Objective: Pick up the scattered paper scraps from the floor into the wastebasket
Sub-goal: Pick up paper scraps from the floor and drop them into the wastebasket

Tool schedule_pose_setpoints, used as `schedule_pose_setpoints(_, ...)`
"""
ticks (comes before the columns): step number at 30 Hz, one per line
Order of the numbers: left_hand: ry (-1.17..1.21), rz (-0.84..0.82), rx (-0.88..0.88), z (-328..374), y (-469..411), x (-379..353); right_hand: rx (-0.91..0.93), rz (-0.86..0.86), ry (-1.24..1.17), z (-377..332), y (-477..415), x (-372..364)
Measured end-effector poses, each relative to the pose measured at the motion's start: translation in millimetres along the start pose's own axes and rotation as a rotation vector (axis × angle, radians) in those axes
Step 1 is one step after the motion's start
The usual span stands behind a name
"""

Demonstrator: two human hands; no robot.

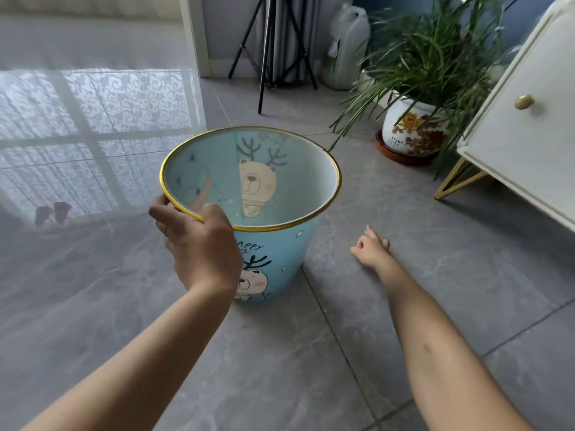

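L grip (199,244) grasping wastebasket (280,253) rim. R grip (371,248) low nr floor (389,194), fingers curled, contents can't tell. No scraps visible; basket looks empty; progress unclear.

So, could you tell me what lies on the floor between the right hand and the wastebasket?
Only bare grey floor lies between the right hand and the wastebasket, as the head view shows.
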State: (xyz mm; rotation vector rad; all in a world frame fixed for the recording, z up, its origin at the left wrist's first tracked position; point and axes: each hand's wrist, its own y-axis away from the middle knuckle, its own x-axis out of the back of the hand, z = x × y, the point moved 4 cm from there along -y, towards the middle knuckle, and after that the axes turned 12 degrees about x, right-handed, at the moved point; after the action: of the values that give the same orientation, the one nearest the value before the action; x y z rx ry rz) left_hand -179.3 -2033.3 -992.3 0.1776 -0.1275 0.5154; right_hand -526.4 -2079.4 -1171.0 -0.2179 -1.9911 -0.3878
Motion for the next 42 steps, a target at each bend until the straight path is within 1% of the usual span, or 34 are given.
schedule_pose_setpoints(1,-0.007,-0.003,-0.002,-0.6,-1.0,-0.6,-0.018,-0.017,0.041,-1.2,-2.8,0.5)
schedule_pose_setpoints(3,-0.027,-0.001,0.001,-1.6,-1.9,1.2,-0.016,0.015,0.057,-4.3,-3.1,-0.1)
schedule_pose_setpoints(5,-0.039,0.001,-0.004,-0.9,-1.7,1.7,0.042,0.074,0.009,-4.8,2.4,-2.6)
schedule_pose_setpoints(8,-0.042,0.002,-0.005,-0.2,-1.7,2.3,0.170,0.211,-0.032,0.6,20.3,-6.3)
schedule_pose_setpoints(11,-0.040,-0.004,-0.013,0.6,-1.4,2.3,0.235,0.290,-0.128,2.9,39.7,1.8)
schedule_pose_setpoints(14,-0.037,0.002,0.002,1.0,-1.3,2.0,0.167,0.367,-0.335,11.1,50.9,15.0)
schedule_pose_setpoints(17,-0.059,-0.004,0.008,1.7,-2.0,2.3,-0.029,0.478,-0.571,25.6,51.6,19.1)
schedule_pose_setpoints(18,-0.071,-0.012,0.005,1.7,-1.0,3.1,-0.085,0.504,-0.606,30.0,52.5,19.2)
schedule_pose_setpoints(20,-0.085,-0.020,0.002,1.8,-1.4,3.7,-0.092,0.476,-0.533,35.2,49.1,19.8)
schedule_pose_setpoints(22,-0.084,-0.018,0.000,1.3,-1.9,3.9,0.028,0.348,-0.343,33.4,43.2,18.3)
schedule_pose_setpoints(24,-0.084,-0.014,0.004,1.1,-2.9,3.5,0.105,0.221,-0.167,23.0,44.1,13.5)
schedule_pose_setpoints(26,-0.089,-0.012,0.018,0.4,-2.1,2.9,0.095,0.186,-0.075,9.9,47.9,9.7)
schedule_pose_setpoints(28,-0.091,-0.015,0.026,1.2,-1.6,2.1,0.032,0.193,-0.049,-2.1,46.8,10.1)
schedule_pose_setpoints(30,-0.092,-0.010,0.033,2.0,-1.0,2.1,-0.039,0.180,-0.077,-7.2,43.5,10.9)
schedule_pose_setpoints(31,-0.093,-0.007,0.037,2.3,-0.9,2.4,-0.034,0.171,-0.087,-7.5,41.6,11.6)
schedule_pose_setpoints(35,-0.125,-0.009,0.051,1.8,-1.7,3.3,0.050,0.121,-0.043,-6.3,51.3,11.5)
schedule_pose_setpoints(38,-0.128,-0.028,0.074,3.1,-1.3,3.4,0.128,0.041,-0.026,-9.0,77.7,8.1)
schedule_pose_setpoints(40,-0.108,-0.058,0.093,2.5,-3.1,2.6,0.170,0.107,-0.181,-14.3,97.5,21.2)
schedule_pose_setpoints(42,-0.089,-0.092,0.105,0.6,-6.4,2.0,0.161,0.249,-0.421,-23.8,116.1,48.9)
